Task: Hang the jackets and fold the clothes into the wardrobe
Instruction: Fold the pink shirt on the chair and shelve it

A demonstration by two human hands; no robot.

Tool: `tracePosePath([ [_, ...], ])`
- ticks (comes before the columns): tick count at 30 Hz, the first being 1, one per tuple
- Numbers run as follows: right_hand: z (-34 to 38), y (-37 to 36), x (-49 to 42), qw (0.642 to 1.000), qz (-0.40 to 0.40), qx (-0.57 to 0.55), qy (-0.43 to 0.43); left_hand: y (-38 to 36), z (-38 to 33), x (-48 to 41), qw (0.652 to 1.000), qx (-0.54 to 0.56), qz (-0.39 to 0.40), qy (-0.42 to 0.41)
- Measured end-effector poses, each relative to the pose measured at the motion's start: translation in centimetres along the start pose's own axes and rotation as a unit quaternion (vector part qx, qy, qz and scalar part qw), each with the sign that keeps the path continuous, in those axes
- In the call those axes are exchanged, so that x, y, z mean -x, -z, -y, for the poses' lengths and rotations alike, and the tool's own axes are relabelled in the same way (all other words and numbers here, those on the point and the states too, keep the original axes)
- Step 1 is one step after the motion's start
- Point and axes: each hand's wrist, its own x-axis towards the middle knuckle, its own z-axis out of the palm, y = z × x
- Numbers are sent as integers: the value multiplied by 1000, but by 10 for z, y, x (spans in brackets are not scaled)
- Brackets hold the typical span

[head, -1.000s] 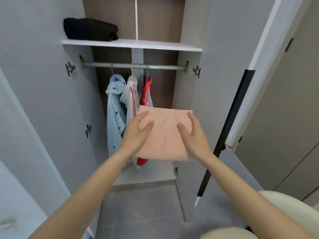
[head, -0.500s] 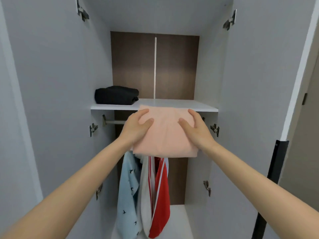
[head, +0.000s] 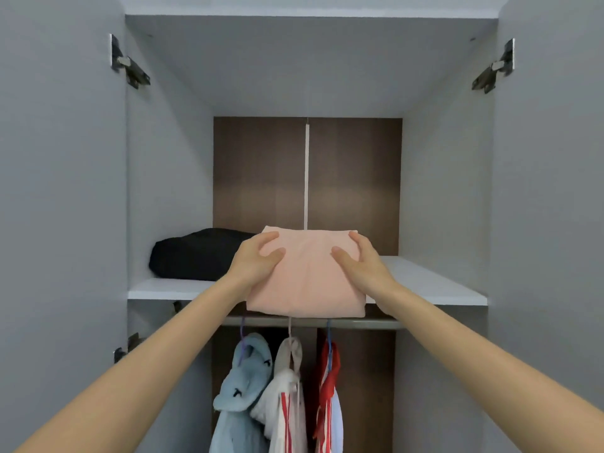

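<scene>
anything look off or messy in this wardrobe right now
Nothing really stands out. The folded pink cloth sticks out past the shelf front, but only because the left hand and right hand grip it there. The black bundle lies tidy on the shelf, and the blue jacket, white jacket and red jacket hang on the rail.

Metal hinge (head: 130,65) at ten o'clock, second hinge (head: 493,68) at two; a white strip (head: 306,174) splits the brown back panel (head: 258,171).

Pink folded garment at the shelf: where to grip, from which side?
Grip the pink folded garment by its two side edges, as left hand and right hand do, from the front. Flat, limp stack: two-sided support should keep the folds together.
</scene>
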Motion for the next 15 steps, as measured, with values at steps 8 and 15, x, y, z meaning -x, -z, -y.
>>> tracePosePath([
  [8, -50, -41, -117, 999, 4, -9, -47, -25, 54, -111, 1000, -10, 13, 26],
  [15, -82, -71, -176, 997, 2, 16, -81, -41, 97, -170, 995, -85, 53, 10],
])
